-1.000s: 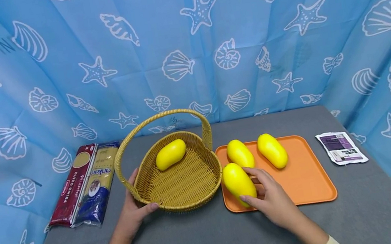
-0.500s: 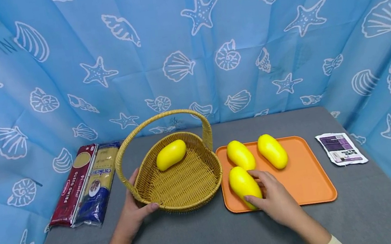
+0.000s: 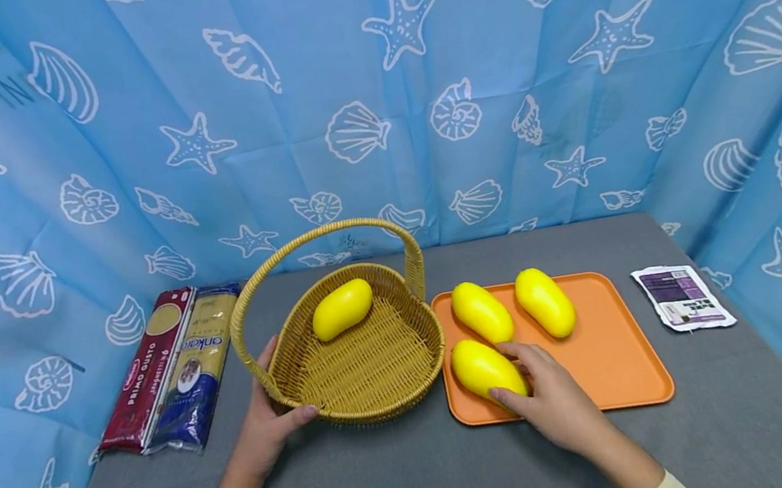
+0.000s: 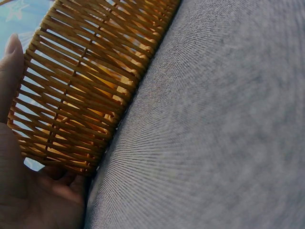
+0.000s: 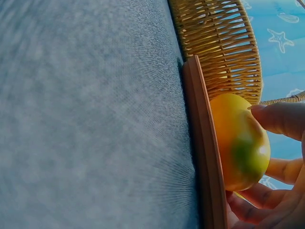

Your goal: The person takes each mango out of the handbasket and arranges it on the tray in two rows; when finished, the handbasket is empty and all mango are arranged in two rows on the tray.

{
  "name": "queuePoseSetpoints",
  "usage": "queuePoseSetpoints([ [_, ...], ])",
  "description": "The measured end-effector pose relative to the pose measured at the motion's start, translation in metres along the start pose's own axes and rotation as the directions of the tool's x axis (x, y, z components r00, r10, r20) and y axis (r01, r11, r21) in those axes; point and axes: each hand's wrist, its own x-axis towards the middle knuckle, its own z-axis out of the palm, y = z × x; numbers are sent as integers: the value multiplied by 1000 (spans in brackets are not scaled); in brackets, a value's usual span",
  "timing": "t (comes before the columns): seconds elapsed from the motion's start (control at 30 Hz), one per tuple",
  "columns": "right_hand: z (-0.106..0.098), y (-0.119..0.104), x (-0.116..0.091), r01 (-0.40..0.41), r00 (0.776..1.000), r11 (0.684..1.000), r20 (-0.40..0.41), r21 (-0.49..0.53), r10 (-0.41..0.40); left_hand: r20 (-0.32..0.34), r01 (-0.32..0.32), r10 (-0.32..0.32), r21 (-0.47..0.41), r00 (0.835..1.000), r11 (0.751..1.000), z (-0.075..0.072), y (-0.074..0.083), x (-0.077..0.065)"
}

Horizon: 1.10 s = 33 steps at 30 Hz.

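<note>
My left hand (image 3: 263, 432) grips the left side of a woven wicker basket (image 3: 358, 375), thumb at its front rim and the other fingers largely hidden behind its wall. One yellow mango (image 3: 343, 309) lies inside, toward the back. With the thumb on the near side and fingers on the far side, my right hand (image 3: 553, 401) holds another mango (image 3: 483, 367) low over the left front of an orange tray (image 3: 620, 353). The right wrist view shows a green patch on this held mango (image 5: 245, 148). Two more mangoes, a left one (image 3: 482, 312) and a right one (image 3: 546, 303), lie behind it.
Two spaghetti packs, one red (image 3: 148, 373) and one blue and gold (image 3: 193, 370), lie left of the basket. A white and purple packet (image 3: 683, 296) is right of the tray. The tall basket handle (image 3: 317, 231) arches up before a blue curtain (image 3: 371, 112).
The held mango has come down toward the tray, shifting right and then tilting leftward. The mango just behind it has turned slightly. My left hand and the basket stay put.
</note>
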Motion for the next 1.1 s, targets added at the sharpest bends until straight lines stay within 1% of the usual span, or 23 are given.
queuePoseSetpoints([
  [0.2,0,0,0,-12,1000,1000,-5,-20,12,-10,11,-11,8,1000,1000,-1,0,0],
  [0.53,-2,2,1,-29,1000,1000,-5,-5,29,-3,14,-14,-8,1000,1000,0,0,1],
  [0.77,-10,0,-2,-22,1000,1000,-18,9,22,-8,19,-19,-5,1000,1000,0,1,1],
  [0.93,-19,-2,-2,4,999,999,-46,38,-2,-15,22,-22,8,1000,1000,1,1,1],
  [1.1,-25,-4,-2,53,996,996,-77,74,-47,-12,18,-18,3,1000,1000,0,1,1],
])
